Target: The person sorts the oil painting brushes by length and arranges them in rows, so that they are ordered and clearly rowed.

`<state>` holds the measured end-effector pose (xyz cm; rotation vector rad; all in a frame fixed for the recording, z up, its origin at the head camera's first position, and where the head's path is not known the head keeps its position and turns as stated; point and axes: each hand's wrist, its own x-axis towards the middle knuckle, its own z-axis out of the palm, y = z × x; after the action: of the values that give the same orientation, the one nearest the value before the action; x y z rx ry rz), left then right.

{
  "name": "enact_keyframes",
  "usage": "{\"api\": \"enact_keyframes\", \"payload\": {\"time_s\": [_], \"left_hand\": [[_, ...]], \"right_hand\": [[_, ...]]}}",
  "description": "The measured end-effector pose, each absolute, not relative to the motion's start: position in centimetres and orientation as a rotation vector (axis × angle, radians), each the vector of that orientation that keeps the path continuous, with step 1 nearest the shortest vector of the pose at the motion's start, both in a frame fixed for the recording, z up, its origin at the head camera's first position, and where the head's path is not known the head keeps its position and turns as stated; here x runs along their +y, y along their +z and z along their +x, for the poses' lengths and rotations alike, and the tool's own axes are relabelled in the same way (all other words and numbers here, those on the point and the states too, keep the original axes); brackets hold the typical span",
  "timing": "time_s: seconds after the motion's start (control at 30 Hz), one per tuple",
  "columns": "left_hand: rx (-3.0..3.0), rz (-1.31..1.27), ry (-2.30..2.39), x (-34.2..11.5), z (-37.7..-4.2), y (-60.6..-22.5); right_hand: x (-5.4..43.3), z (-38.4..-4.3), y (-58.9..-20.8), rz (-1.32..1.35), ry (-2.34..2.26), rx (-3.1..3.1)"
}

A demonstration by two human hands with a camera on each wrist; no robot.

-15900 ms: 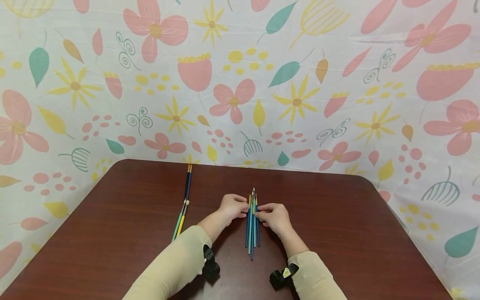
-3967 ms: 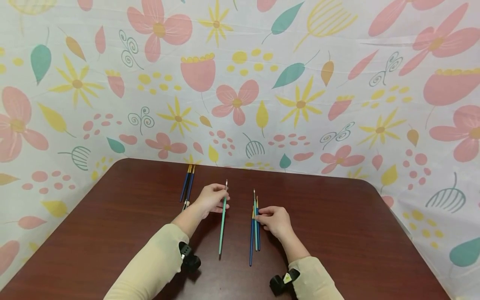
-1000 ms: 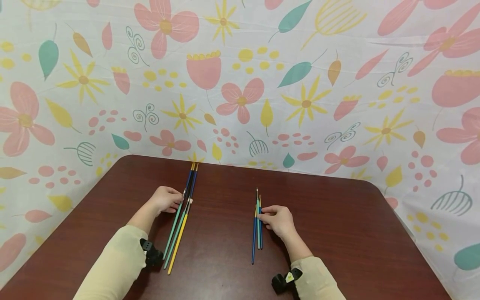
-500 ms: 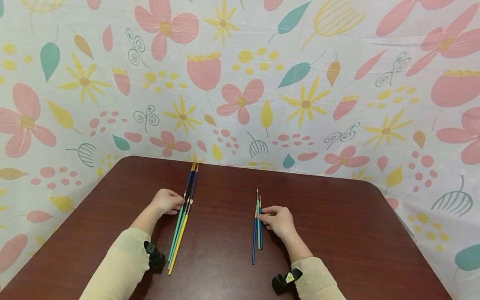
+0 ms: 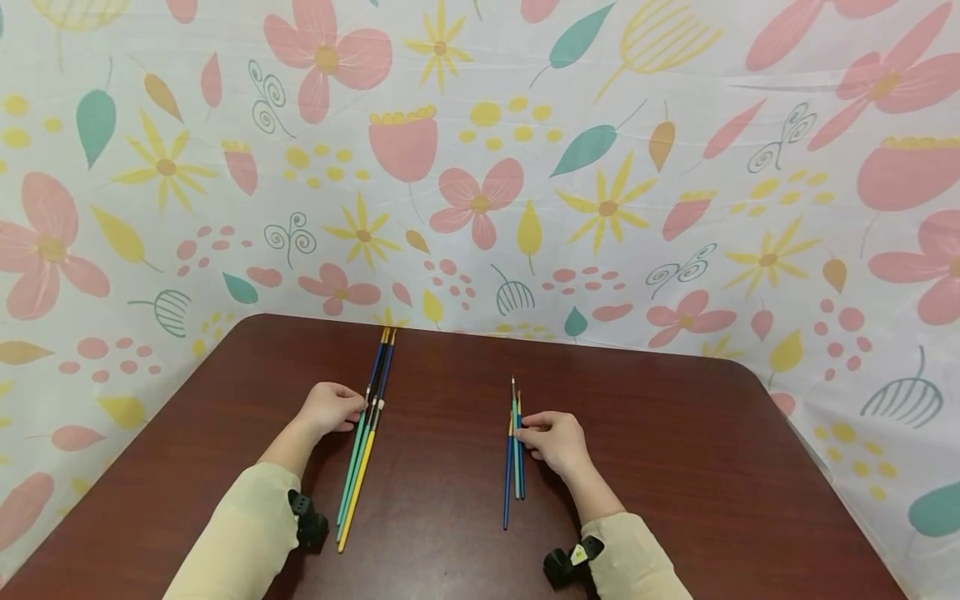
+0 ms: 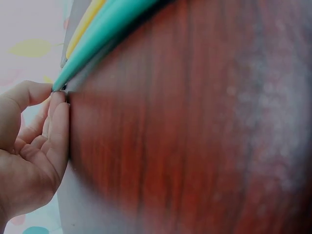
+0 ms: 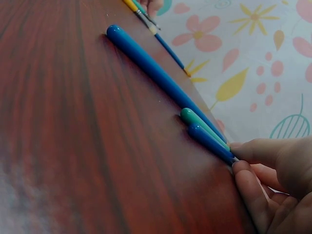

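At the left of the table, my left hand (image 5: pixel 332 408) pinches a green paintbrush (image 5: pixel 351 467) close to its bristle end. This brush lies right beside another green brush and a yellow paintbrush (image 5: pixel 355 500). In the left wrist view, thumb and fingertips meet at the thin end of the green brush (image 6: pixel 92 41). My right hand (image 5: pixel 557 440) holds a small bunch near the bristle ends: a green paintbrush (image 5: pixel 516 467) between a longer blue paintbrush (image 5: pixel 507 492) and a shorter blue one (image 7: pixel 207 141). The right fingertips partly hide these ends.
Several dark-handled brushes (image 5: pixel 386 367) lie beyond the green and yellow ones, their bristles at the back edge of the brown table (image 5: pixel 442 500). A flower-print cloth (image 5: pixel 480 267) hangs right behind the table. Each wrist carries a small black camera (image 5: pixel 562 567).
The central bunch has thinned and the left rows have grown. My left hand carried the green brush left from the middle, then drew it against the other green one. My right hand stays put.
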<state>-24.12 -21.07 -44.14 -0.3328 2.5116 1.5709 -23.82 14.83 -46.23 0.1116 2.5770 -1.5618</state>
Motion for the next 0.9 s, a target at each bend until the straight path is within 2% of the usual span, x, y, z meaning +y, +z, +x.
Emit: {"api": "enact_keyframes", "payload": {"time_s": [0.9], "left_hand": [[2.487,-0.318,1.597,-21.45,-24.18,-44.2]], "right_hand": [[14.79,-24.0,-46.47,0.119,-1.549,2.573]]}}
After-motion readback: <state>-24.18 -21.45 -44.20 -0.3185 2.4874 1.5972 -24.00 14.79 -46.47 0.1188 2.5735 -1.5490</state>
